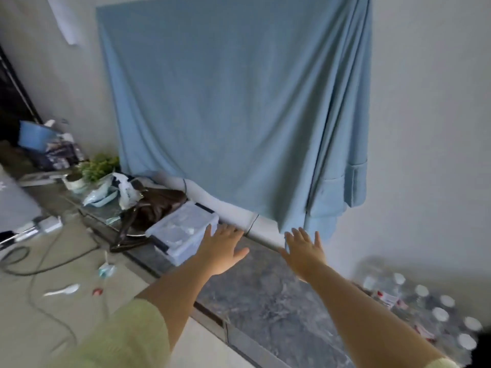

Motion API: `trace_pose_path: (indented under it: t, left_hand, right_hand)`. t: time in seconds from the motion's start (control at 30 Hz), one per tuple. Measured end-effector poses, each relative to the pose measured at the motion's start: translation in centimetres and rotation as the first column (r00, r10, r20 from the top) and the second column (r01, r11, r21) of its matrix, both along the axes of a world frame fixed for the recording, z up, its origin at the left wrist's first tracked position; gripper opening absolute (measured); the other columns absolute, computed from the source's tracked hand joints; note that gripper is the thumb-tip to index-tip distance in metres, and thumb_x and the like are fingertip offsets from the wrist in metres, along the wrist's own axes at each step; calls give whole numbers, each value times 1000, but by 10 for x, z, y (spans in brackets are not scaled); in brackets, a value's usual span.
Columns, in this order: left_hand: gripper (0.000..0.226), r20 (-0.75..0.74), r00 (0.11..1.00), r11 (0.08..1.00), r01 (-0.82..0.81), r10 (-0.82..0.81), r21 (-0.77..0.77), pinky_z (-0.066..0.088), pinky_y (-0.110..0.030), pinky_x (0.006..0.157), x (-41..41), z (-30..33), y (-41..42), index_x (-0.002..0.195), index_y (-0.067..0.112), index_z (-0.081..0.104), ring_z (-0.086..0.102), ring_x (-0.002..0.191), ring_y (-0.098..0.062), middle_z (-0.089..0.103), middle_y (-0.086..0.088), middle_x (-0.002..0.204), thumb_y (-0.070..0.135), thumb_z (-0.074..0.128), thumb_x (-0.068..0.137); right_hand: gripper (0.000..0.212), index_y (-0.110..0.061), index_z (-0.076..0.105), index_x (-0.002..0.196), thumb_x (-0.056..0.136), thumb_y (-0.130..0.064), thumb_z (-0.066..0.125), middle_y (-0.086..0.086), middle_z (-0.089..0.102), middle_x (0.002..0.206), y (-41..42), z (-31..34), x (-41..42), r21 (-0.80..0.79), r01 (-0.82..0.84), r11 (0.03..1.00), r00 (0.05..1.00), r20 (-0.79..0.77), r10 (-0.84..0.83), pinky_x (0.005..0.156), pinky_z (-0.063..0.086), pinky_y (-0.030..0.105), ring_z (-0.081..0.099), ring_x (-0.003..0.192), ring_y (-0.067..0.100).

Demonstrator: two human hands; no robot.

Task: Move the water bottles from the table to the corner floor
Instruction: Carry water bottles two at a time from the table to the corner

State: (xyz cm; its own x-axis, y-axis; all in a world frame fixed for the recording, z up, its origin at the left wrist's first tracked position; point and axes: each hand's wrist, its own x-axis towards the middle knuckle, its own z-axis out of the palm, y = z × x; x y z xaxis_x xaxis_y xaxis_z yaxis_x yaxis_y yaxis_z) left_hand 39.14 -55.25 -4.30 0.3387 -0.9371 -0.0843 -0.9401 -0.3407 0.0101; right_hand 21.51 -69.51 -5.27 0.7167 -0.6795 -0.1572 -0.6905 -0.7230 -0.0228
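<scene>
Both hands, left [221, 248] and right [305, 252], are spread flat and hold nothing. The pack of water bottles [425, 304] lies low at the right, by the corner. It looks heavy and slippery in its wrap; probably best to grip it from under both sides.

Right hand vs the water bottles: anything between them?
Head view: nothing stands between. The right hand, open, hovers over bare dark marbled ledge; only its own forearm runs toward the water bottles.

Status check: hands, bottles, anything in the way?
Left hand and right hand open, empty, fingers spread. Water bottles clustered at lower right against the wall. Clear plastic box beside left hand.
</scene>
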Motion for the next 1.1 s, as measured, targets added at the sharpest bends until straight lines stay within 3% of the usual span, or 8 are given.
trace_pose_path:
  t: [0.17,0.27,0.47,0.77,0.93,1.1]
  left_hand:
    - [86,79,956,959,-282,283,-27,19,-51,116,57,2,110,149,24,28,25,145,-22,28,-2,157,68,-1,81]
    - [70,65,911,913,-407,407,-11,15,-52,117,76,5,178,151,23,25,18,147,-21,22,-2,160,63,17,94]
    - [60,63,820,822,-570,569,-6,8,-50,118,113,21,319,152,24,21,10,149,-18,16,1,161,54,28,100]
    - [62,73,690,694,-719,720,-45,6,-52,119,153,33,489,153,24,18,8,149,-19,15,0,161,55,25,100]
    - [64,24,541,541,-841,840,14,2,-51,120,169,25,572,154,24,14,4,150,-19,10,1,162,56,23,100]
    - [64,-11,411,411,-912,912,9,3,-52,120,198,15,618,154,24,15,5,150,-19,13,2,162,57,24,99]
  right_hand:
    - [57,-16,14,153,103,-43,22,3,9,161,71,3,84,-41,-249,968,969,-4,249,119,-3,52,2,150,20]
    - [58,-18,11,154,103,-45,17,4,9,162,121,5,129,-62,-353,933,935,-2,354,119,-1,53,4,150,22]
    - [57,-20,16,153,103,-46,21,1,12,161,255,15,206,-49,-544,838,835,62,546,119,1,53,6,149,18]
    - [55,-20,25,149,102,-47,23,5,22,158,412,15,300,-53,-706,706,697,119,707,119,8,55,14,148,22]
    - [54,-21,24,149,102,-47,23,6,20,159,492,10,339,-86,-829,552,547,81,834,118,11,52,16,147,22]
    - [56,-20,18,153,103,-45,22,5,13,161,543,8,393,-38,-899,437,434,59,899,119,5,52,8,149,21]
